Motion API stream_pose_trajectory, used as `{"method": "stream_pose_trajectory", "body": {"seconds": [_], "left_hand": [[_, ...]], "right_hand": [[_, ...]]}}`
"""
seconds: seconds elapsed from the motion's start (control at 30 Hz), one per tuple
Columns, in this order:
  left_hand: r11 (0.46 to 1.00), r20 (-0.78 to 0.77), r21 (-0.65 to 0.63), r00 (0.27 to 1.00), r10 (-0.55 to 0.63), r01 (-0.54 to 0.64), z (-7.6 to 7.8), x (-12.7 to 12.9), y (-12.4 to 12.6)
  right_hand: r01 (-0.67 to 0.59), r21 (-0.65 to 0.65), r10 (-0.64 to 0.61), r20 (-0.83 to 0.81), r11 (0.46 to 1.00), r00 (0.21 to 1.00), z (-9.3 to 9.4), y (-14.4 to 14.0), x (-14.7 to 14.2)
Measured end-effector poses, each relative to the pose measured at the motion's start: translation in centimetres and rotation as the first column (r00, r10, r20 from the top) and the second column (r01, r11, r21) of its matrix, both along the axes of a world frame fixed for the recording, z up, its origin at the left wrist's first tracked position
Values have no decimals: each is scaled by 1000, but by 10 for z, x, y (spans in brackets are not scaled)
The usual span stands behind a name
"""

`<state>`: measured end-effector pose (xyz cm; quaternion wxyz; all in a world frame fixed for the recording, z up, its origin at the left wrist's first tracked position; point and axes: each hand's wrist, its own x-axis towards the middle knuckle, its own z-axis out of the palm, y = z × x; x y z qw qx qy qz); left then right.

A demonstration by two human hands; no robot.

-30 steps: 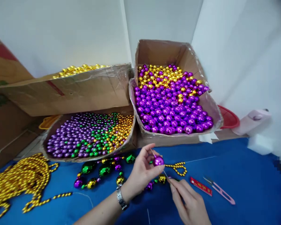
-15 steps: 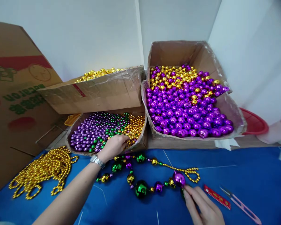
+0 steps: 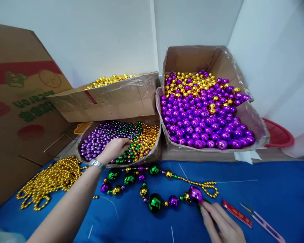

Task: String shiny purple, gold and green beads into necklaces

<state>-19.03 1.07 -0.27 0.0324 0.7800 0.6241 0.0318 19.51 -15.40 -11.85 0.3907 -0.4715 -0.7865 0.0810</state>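
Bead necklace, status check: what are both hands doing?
Left hand in the mixed bead box. Right hand pinning the necklace near its purple ball. Nothing blocking.

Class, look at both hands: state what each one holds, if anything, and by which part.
The left hand reaches into the tray of small beads; any grip is hidden. The right hand pins the bead strand beside its big purple bead.

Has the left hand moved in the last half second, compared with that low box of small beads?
Yes. The left hand has slid leftward inside the low box, from the gold beads to the green beads beside the purple.
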Motion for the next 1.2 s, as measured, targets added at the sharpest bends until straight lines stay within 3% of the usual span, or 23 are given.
{"method": "stream_pose_trajectory", "body": {"seconds": [0.1, 0.33, 0.43, 0.5, 0.53, 0.57, 0.6, 0.63, 0.67, 0.7, 0.77, 0.83, 0.9, 1.07, 1.2], "left_hand": [[999, -48, -46, 999, -10, 8, -2, -2, -4], [997, -130, -36, 990, 60, -65, -34, 12, 0], [997, -122, -9, 990, 70, -71, -32, 18, 3], [994, 41, 55, 995, 88, -90, -23, 28, 0], [992, 223, 63, 970, 93, -110, -17, 37, -5], [990, 459, 41, 883, 99, -132, -12, 48, -11], [992, 704, -32, 702, 109, -123, -8, 61, -18], [988, 876, -136, 457, 152, -67, -5, 76, -26], [974, 952, -226, 213, 218, 14, -4, 91, -33], [950, 956, -293, 28, 292, 106, -5, 105, -39], [893, 886, -379, -182, 426, 242, -10, 130, -47], [852, 823, -425, -262, 504, 305, -18, 147, -51], [835, 793, -445, -290, 536, 324, -24, 157, -53], [824, 788, -448, -283, 547, 346, -29, 167, -56], [844, 833, -414, -231, 502, 341, -30, 169, -59]], "right_hand": [[-4, -29, 3, -10, 1000, 1000, -1, 0, -3], [15, -132, -30, -110, 991, 993, 9, -3, -11], [50, -197, -82, -158, 979, 984, 19, -3, -8], [73, -219, -113, -177, 973, 978, 23, -3, -4], [79, -223, -121, -183, 972, 976, 25, -4, -2], [81, -224, -124, -188, 971, 974, 25, -4, -1], [79, -225, -124, -192, 971, 974, 26, -4, 0], [71, -224, -116, -193, 972, 974, 25, -5, -1], [57, -223, -101, -193, 973, 976, 25, -5, -1], [36, -222, -80, -190, 974, 978, 25, -6, -3], [-7, -206, -32, -184, 979, 982, 25, -6, -7], [-31, -191, -2, -171, 981, 985, 26, -7, -10], [-27, -192, -3, -153, 981, 988, 27, -7, -12], [8, -210, -36, -126, 978, 991, 28, -9, -9], [13, -220, -39, -115, 975, 993, 25, -8, -6]]}}
